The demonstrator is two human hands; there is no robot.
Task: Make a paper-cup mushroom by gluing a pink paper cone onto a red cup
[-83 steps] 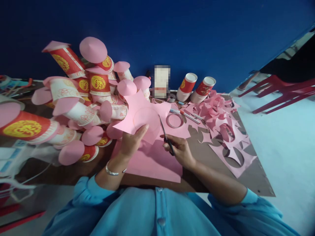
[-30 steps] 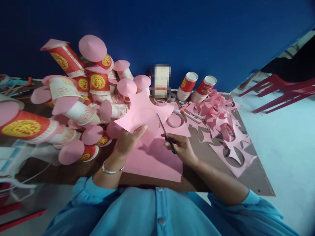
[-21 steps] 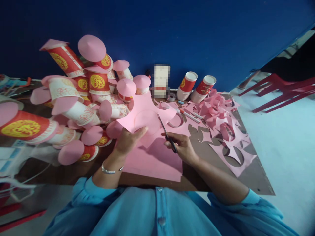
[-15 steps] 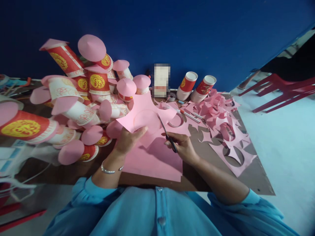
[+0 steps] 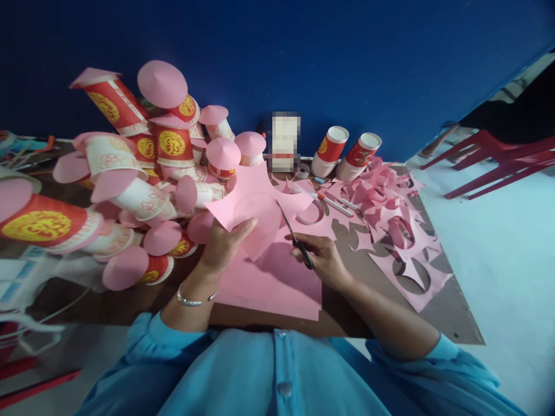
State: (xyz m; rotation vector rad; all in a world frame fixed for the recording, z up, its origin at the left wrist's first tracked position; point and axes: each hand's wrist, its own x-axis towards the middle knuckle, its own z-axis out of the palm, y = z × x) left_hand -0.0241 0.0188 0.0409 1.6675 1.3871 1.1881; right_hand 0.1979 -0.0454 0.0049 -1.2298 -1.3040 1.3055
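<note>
My left hand (image 5: 225,245) pinches a pink paper sheet (image 5: 255,214) at its lower left edge, thumb on top. A faint circle is drawn on that sheet. The fingers of my right hand (image 5: 323,260) are wrapped round the dark handles of a pair of scissors (image 5: 295,234). Their blades point up and left, at the sheet's right part beside the drawn circle. Below the held sheet, more pink paper (image 5: 269,289) lies flat on the brown table (image 5: 347,318).
Paper cups with pink cone tops (image 5: 173,144) are piled at the left. Two stacks of cups (image 5: 332,151) stand at the back, near markers (image 5: 336,205) and a tape roll (image 5: 302,170). Pink paper scraps (image 5: 390,202) cover the right side. A red chair (image 5: 485,156) stands beyond.
The held sheet and my left hand have shifted slightly left and down. My right hand and the scissors have barely moved.
</note>
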